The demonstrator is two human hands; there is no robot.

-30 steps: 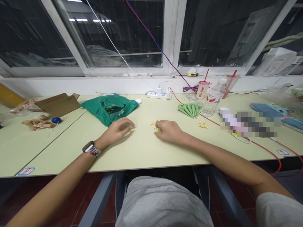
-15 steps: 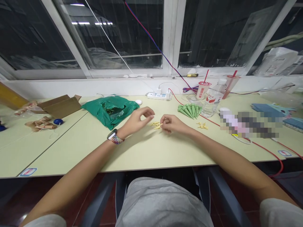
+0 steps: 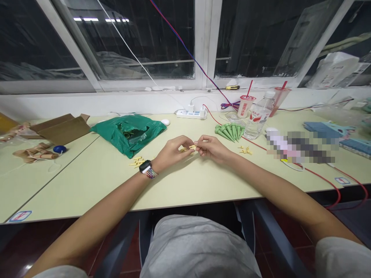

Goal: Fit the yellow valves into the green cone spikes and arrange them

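Note:
Over the middle of the table, my left hand point(image 3: 173, 153) and my right hand point(image 3: 213, 149) meet at the fingertips. Between them is a small yellow pointed piece point(image 3: 193, 147), pinched by my right thumb and index finger. My left fingers close on its other side. More yellow pieces point(image 3: 183, 150) show behind the left fingers. By my left wrist lies a group of similar yellow pieces point(image 3: 136, 162), and a third group point(image 3: 246, 150) is to the right of my right hand. The pieces are too small to name.
Green cone-shaped spikes point(image 3: 231, 132) lie behind my right hand, near a water bottle point(image 3: 256, 121) and a drink cup point(image 3: 245, 107). A torn green bag point(image 3: 116, 135) sits at back left. Further left are a cardboard box point(image 3: 62, 129) and a wooden toy point(image 3: 37, 152). A red cable point(image 3: 321, 177) crosses the right side.
My left hand has come in to the right, its fingertips now meeting the right hand's at the yellow piece. The view has shifted slightly, and the yellow group by my left wrist has come into sight.

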